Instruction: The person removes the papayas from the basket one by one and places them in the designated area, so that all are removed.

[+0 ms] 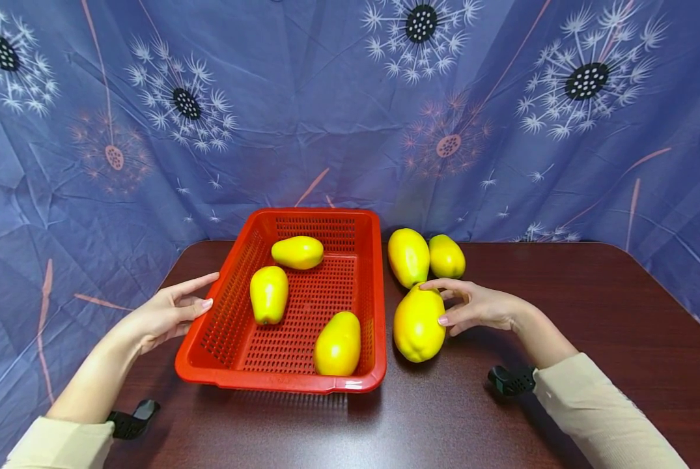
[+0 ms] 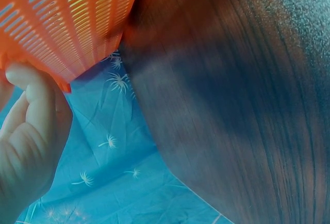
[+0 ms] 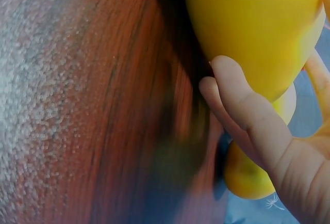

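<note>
A red plastic basket (image 1: 308,381) with slotted walls stands on the left part of the table. Three yellow papayas lie in it: one at the back (image 1: 297,252), one at the left (image 1: 269,295) and one at the front right (image 1: 338,344). At the basket's left rim, my left hand (image 1: 170,312) holds the edge with thumb and fingers; the left wrist view shows the same hand (image 2: 33,126) against the slotted wall. Right of the basket, my right hand (image 1: 484,307) grips a large papaya (image 1: 418,326) lying on the table. Its thumb is on the fruit's side, its forefinger over the far end.
Behind the gripped papaya lie two more papayas, a longer one (image 1: 409,257) and a smaller one (image 1: 447,256), side by side. The dark brown wooden table (image 1: 590,299) reaches back to a blue curtain (image 1: 303,104) with dandelion prints. Black straps sit at both wrists.
</note>
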The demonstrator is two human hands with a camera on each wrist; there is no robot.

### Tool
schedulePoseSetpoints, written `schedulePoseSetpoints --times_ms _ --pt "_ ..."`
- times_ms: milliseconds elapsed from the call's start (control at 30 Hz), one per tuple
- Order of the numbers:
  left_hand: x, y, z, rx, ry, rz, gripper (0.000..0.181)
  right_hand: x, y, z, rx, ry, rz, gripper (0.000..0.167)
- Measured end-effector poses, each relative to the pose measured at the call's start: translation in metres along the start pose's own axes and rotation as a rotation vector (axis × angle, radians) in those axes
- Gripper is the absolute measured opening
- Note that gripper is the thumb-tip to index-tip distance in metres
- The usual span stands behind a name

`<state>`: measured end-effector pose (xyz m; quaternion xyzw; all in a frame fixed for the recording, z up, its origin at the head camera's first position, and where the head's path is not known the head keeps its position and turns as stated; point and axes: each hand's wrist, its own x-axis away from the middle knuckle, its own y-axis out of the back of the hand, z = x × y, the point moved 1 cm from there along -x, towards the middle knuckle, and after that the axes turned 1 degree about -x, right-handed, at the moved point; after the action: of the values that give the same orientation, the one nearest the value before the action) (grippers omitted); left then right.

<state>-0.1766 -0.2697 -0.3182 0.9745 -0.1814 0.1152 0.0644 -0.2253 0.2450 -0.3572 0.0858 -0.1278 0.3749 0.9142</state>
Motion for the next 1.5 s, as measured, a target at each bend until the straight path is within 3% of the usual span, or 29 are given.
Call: schedulePoseSetpoints --times_ms 367,567,733,1100,1300,1500 --pt "-0.001 0.0 0.001 -0.001 -0.007 0.006 0.07 0.008 0.006 0.009 0.014 0.003 -0.058 0.07" --pt "-0.001 0.001 0.001 0.01 -0.006 0.012 0.068 0.012 0.014 0.041 0.066 0.041 -0.115 0.068" --pt "-0.001 0.001 0.001 0.011 -0.007 0.016 0.069 0.004 0.014 0.077 0.081 0.052 -0.119 0.063" --pt "-0.001 0.003 0.004 0.045 -0.034 0.033 0.064 -0.054 -0.02 0.14 0.126 0.075 -0.035 0.062" --pt "-0.002 0.002 0.004 0.046 -0.033 0.034 0.066 -0.093 -0.048 0.153 0.112 0.07 0.026 0.058" --pt "-0.003 0.002 0.003 0.041 -0.031 0.034 0.066 -0.124 -0.077 0.156 0.105 0.05 0.025 0.051"
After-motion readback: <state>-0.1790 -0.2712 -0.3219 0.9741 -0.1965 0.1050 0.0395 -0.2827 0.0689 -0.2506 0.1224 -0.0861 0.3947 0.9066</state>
